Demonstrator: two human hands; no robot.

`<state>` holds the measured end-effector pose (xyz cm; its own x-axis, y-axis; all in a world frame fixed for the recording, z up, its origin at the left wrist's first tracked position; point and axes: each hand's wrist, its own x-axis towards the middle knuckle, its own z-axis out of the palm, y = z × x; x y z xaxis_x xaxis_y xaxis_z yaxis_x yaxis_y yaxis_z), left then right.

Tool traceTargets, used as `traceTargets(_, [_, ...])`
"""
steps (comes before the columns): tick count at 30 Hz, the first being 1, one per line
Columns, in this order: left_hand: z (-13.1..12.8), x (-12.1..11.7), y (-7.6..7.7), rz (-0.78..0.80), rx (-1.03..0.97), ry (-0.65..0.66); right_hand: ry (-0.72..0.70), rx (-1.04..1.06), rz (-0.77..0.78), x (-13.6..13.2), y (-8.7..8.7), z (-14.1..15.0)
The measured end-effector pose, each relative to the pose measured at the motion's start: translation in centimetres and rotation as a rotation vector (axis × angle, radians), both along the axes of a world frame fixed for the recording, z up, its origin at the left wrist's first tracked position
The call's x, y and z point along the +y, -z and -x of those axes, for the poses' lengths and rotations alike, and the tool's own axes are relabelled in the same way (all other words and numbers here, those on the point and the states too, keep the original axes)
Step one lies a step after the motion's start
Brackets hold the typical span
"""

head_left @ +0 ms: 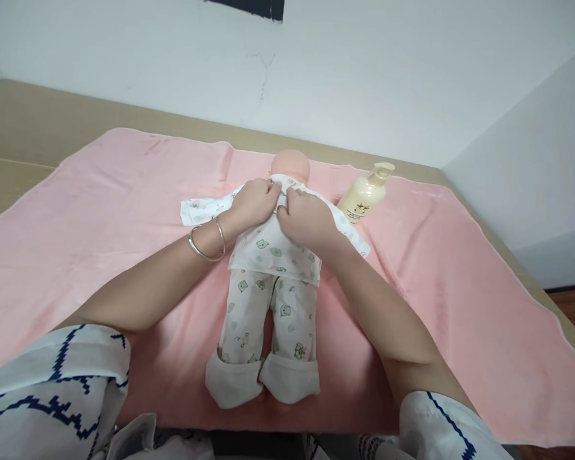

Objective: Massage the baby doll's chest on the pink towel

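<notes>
A baby doll (pixel 291 163) lies on its back or front, I cannot tell which, dressed in a white printed baby shirt (pixel 275 252) and matching pants (pixel 246 313) with wide turned-up cuffs. My left hand (pixel 256 201), a silver bangle at its wrist, has its fingers closed on the shirt near the collar. Beside it, my right hand (pixel 309 217) pinches the same shirt just right of the middle. The two hands almost meet below the doll's head and cover part of the shirt's chest area. Both sleeves stretch out to the sides.
A pink blanket (pixel 124 211) spreads under the doll over a tan surface (pixel 33 115). Right of the doll, a pale yellow pump bottle (pixel 364 195) stands tilted in view, close to the sleeve. A white wall (pixel 345 76) rises behind.
</notes>
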<state>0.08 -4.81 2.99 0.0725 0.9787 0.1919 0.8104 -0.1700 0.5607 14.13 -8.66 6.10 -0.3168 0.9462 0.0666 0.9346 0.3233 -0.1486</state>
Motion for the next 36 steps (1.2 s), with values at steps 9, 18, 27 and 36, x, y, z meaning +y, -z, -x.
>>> traceTargets(9, [-0.4,0.7,2.1,-0.169,0.081,0.090,-0.006,0.139,0.104,1.9,0.1,-1.1])
traceTargets(18, [-0.3,1.2,2.8,-0.173,0.060,0.089,0.025,0.161,0.007,4.3,2.4,-1.7])
traceTargets(27, [-0.8,-0.9,0.6,-0.081,0.157,0.058,-0.023,0.042,0.010,3.9,2.3,-1.9])
traceTargets(36, [-1.4,-2.9,-0.7,-0.077,0.295,0.134,-0.048,-0.070,-0.007,2.6,1.0,-1.7])
